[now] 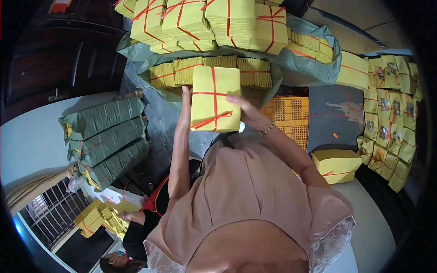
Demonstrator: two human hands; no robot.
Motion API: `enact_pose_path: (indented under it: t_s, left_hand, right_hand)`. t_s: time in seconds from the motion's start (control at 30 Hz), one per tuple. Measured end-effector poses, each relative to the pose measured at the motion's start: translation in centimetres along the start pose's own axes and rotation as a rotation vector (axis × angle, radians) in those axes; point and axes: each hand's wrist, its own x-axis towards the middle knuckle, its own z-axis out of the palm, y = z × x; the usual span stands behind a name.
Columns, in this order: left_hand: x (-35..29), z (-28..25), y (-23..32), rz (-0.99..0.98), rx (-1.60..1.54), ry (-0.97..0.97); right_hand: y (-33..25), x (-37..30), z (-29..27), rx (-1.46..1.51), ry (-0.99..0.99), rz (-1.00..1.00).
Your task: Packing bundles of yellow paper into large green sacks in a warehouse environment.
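Note:
Between my two hands I hold a thick bundle of yellow paper (205, 84), tied crosswise with red ribbon and a bow near its lower end. My left hand (185, 105) presses along its left side, fingers mostly hidden behind it. My right hand (248, 113) grips the right side, thumb on the top face by the ribbon. Just beyond, a green sack (173, 94) stands open with several tied yellow bundles (254, 72) packed inside. More yellow bundles (230, 20) are piled high behind it.
Stacked green wrapped packages (109, 139) stand at left. An orange plastic crate (296, 116) and a grey surface (332, 123) lie at right. A tied yellow bundle (337, 166) sits nearer me, with rows of yellow packets (387, 123) beyond. Another person (136, 232) works at lower left.

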Motion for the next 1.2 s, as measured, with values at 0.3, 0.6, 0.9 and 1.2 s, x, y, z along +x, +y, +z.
enact_pose_path:
  t_s: [0.3, 0.6, 0.9, 1.2]
  left_hand:
    - [-3.9, -1.7, -4.1, 0.141, -0.465, 0.181]
    - [-2.9, 2.6, -4.0, 0.391, -0.024, 0.29]
    - [-1.7, -1.3, -3.6, 0.237, -0.425, 0.157]
    - [-0.1, -1.2, -1.9, 0.251, 0.061, 0.27]
  right_hand:
    - [1.8, 0.2, 1.6, 0.381, 0.255, -0.206]
    - [4.9, 2.7, 3.9, -0.081, 0.476, -0.528]
    - [6.7, 3.8, 2.7, -0.489, 0.525, -0.514]
    - [3.4, -3.2, -4.0, -2.064, 0.116, 0.039]
